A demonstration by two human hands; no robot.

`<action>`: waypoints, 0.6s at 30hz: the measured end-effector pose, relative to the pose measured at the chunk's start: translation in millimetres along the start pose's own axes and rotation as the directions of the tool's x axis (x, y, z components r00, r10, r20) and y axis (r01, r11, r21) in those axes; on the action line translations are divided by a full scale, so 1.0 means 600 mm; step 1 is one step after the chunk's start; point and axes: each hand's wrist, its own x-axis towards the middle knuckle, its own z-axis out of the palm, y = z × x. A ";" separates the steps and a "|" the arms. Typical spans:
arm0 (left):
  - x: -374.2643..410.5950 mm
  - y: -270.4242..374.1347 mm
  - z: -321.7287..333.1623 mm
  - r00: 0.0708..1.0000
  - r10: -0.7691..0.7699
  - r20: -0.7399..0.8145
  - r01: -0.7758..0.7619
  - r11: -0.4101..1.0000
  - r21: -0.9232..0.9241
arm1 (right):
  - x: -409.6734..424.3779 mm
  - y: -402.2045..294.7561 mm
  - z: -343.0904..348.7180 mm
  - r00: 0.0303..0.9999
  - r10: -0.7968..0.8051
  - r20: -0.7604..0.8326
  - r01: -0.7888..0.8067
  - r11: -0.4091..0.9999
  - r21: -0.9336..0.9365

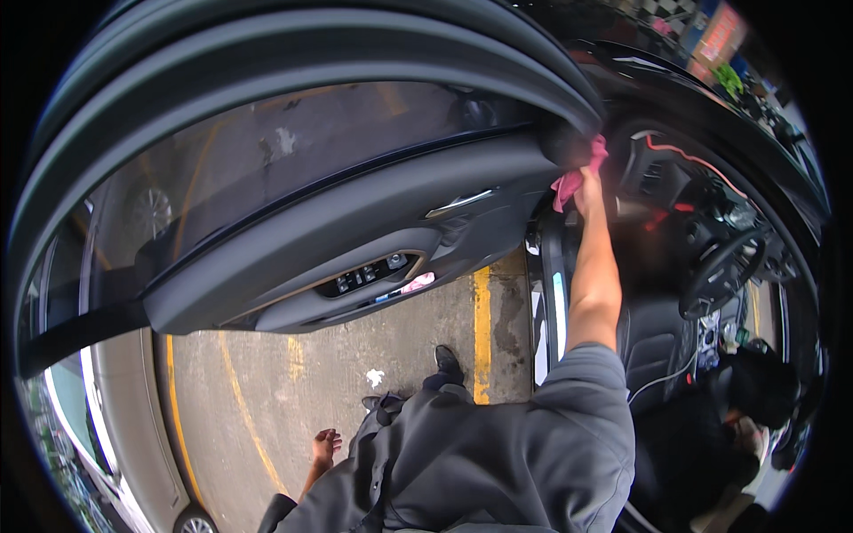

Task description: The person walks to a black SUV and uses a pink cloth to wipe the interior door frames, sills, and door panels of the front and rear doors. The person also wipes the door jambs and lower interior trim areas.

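A pink cloth point(568, 189) is bunched in my right hand point(588, 192), with my arm stretched far forward. The cloth lies at the hinge-side corner of the opened car door point(360, 180), close to the window frame. Whether it presses on the frame or on the trim is hard to tell. My left hand point(326, 443) hangs low at my side, loosely curled and holding nothing, above the concrete floor. On the door's inner panel are a chrome door handle point(460, 203) and a window switch panel point(366, 273).
Another pink cloth point(418, 282) sits in the door pocket. Inside the car are a steering wheel point(723, 273), a black seat point(656, 333), a pale cable point(660, 383) and a bent-over person point(726, 426). A beige car point(133, 406) stands at left. Yellow lines point(482, 333) mark the floor.
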 end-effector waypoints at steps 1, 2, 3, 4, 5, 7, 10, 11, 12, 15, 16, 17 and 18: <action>0.005 -0.004 -0.007 1.000 -0.018 -0.008 0.018 1.000 0.008 | 0.014 0.006 -0.017 1.000 -0.024 -0.003 0.024 0.990 0.142; -0.003 -0.014 -0.012 0.999 -0.043 -0.018 0.044 0.999 0.018 | 0.023 0.013 -0.036 0.999 -0.039 -0.015 0.042 0.959 0.279; -0.074 0.041 0.017 0.999 -0.011 -0.046 0.014 0.998 0.069 | 0.013 0.001 -0.021 0.994 -0.069 -0.079 0.084 0.976 0.200; -0.106 0.030 -0.002 0.993 -0.033 -0.113 0.034 0.999 0.007 | -0.011 -0.014 0.027 0.981 -0.174 -0.086 0.186 0.969 0.161; -0.131 0.030 -0.001 0.987 -0.049 -0.151 0.048 0.999 -0.014 | -0.035 -0.044 0.072 0.952 -0.293 -0.093 0.302 0.947 0.107; -0.163 0.024 0.006 0.979 -0.077 -0.186 0.069 0.996 -0.048 | -0.063 -0.106 0.133 0.789 -0.613 0.053 0.615 0.782 -0.103; -0.186 -0.016 0.017 0.978 -0.067 -0.198 0.088 0.992 0.095 | -0.068 -0.105 0.147 0.717 -0.684 0.131 0.685 0.658 -0.313; -0.163 -0.017 0.049 0.984 -0.123 -0.132 0.132 0.989 0.062 | -0.072 -0.116 0.150 0.666 -0.725 0.175 0.722 0.568 -0.394; -0.150 -0.044 0.049 0.990 -0.102 -0.100 0.109 0.992 0.068 | -0.087 -0.123 0.181 0.586 -0.776 0.231 0.772 0.450 -0.449; -0.189 0.017 0.062 0.987 -0.110 -0.118 0.115 0.993 0.037 | -0.031 -0.007 0.038 0.966 -0.178 -0.187 0.169 0.983 -0.065; -0.173 -0.016 0.055 0.984 -0.100 -0.145 0.078 0.986 -0.147 | -0.022 0.037 0.018 0.951 -0.221 -0.216 0.197 0.972 -0.126; -0.161 -0.012 0.066 0.986 -0.127 -0.107 0.106 0.977 -0.183 | -0.027 0.073 -0.005 0.974 -0.173 -0.146 0.158 0.981 -0.110; -0.156 -0.027 0.063 0.984 -0.138 -0.109 0.116 0.975 -0.189 | -0.059 0.112 0.009 0.995 -0.025 -0.101 0.030 0.998 0.046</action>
